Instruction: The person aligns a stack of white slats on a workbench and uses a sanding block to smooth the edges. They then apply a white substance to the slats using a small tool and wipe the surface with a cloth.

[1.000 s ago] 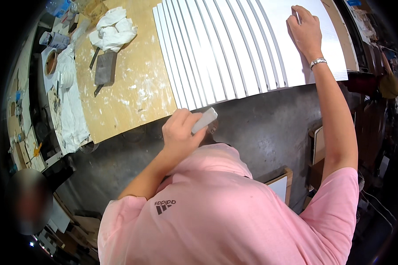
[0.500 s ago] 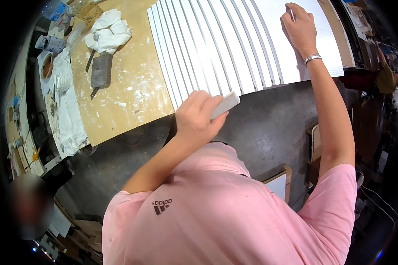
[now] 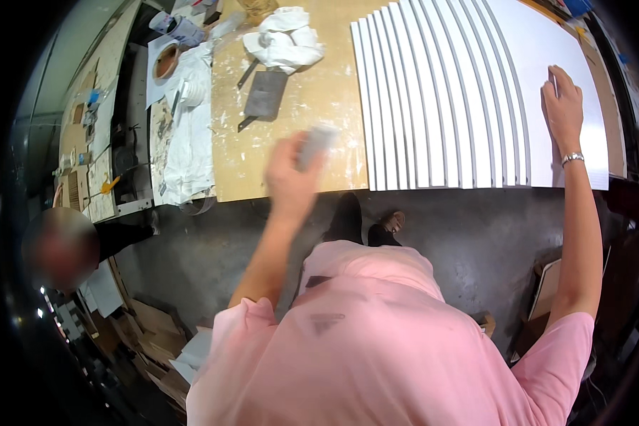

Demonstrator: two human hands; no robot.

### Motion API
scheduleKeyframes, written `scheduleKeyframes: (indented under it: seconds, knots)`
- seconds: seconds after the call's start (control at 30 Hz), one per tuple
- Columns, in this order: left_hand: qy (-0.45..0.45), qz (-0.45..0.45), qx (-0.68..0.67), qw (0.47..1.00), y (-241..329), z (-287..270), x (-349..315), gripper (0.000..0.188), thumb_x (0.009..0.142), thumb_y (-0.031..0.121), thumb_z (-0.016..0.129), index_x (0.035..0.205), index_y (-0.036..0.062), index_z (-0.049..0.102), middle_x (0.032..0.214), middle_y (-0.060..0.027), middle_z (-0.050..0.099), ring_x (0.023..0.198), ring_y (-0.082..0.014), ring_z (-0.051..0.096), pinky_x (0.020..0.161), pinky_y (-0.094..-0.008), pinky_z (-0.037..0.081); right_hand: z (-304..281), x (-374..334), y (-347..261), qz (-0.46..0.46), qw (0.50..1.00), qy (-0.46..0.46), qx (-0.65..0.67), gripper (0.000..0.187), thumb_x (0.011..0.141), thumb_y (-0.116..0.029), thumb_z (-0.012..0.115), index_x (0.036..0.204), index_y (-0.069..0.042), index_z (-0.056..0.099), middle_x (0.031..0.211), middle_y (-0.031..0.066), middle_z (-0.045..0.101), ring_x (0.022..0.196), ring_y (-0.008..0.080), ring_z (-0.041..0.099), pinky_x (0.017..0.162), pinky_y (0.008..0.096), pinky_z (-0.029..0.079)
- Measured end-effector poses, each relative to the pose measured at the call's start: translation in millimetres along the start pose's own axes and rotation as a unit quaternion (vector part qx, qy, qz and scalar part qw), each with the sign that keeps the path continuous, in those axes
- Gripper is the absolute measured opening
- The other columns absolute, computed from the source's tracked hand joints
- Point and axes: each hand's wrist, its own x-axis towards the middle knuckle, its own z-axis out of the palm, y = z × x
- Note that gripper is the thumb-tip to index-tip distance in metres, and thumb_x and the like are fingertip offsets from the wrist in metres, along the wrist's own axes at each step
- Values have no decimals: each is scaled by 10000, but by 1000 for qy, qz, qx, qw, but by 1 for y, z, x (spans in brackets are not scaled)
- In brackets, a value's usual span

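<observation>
My left hand (image 3: 290, 174) is closed around a pale grey sanding block (image 3: 317, 145), blurred by motion, above the front part of the plywood board (image 3: 326, 174). On the right, my right hand (image 3: 565, 110) is over a wide white panel (image 3: 525, 42); its fingers pinch a thin stick-like thing (image 3: 554, 82) whose kind I cannot make out. Several narrow white strips (image 3: 433, 106) lie side by side between my hands, with grey edges showing between them. Beyond my left hand, a dark grey rectangular block (image 3: 265, 96) rests over dark flat strips, below a crumpled white cloth (image 3: 284, 41).
Left of the board are a white sheet (image 3: 192, 149), a round brown-rimmed bowl (image 3: 167, 61) and a paint can (image 3: 184, 30). A person (image 3: 62, 248) is at the far left. Boards (image 3: 153, 319) stand low at left, and another panel (image 3: 545, 287) leans below the table at right.
My left hand with the sanding block has swung left, off the strips' near ends to over the plywood. The view has shifted left; my right hand stays over the white panel.
</observation>
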Motion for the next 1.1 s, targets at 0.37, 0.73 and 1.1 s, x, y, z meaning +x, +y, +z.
scheduleKeyframes:
  seconds: [0.37,0.73,1.1]
  knots:
    - [172,-67,439,879,-163,-128,72,390,798,203,737,1159,76,661,1069,-120,676,1009,-314,609,867,-418,488,-2,4,-4,7,1000,-11,5,429,920,-266,522,1303,-98,622,1364,64,608,1184,296,549,1043,394,439]
    - [69,135,391,908,-85,24,197,525,809,408,729,1186,47,668,1279,-154,612,1238,-343,515,1023,-450,407,-4,1,-9,0,1000,14,22,397,906,-250,528,1256,-101,642,1354,52,613,1153,309,557,1032,402,447]
    - [-41,171,194,965,-73,31,257,383,838,346,723,1085,53,719,1032,-191,686,897,-357,647,836,-448,498,0,2,-30,16,995,82,55,339,862,-237,535,1110,-67,691,1214,44,672,1050,299,588,946,397,496]
